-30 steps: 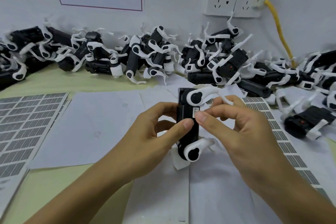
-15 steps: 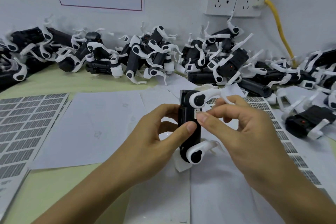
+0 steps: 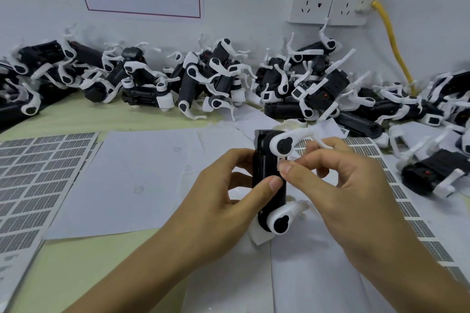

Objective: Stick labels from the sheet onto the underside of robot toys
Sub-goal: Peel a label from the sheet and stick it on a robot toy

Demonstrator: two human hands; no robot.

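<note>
A black robot toy (image 3: 264, 173) with white legs stands on end at the middle of the table. My left hand (image 3: 223, 198) grips its body from the left, thumb on the near face. My right hand (image 3: 338, 180) comes in from the right, and its thumb and forefinger pinch a small white label (image 3: 281, 159) against the toy's right side, just under the upper white leg joint. A label sheet (image 3: 396, 185) lies under my right hand, mostly hidden. Another label sheet (image 3: 33, 173) lies at the left.
Piles of black and white robot toys (image 3: 208, 79) line the wall from left to right. More toys (image 3: 437, 173) lie at the right. Blank white backing sheets (image 3: 122, 178) cover the table's middle. Wall sockets (image 3: 330, 0) with a yellow cable (image 3: 393, 38) sit at the upper right.
The toy has turned slightly in my left hand. My right thumb and forefinger have slid a little along its side at the label. Nothing else has moved.
</note>
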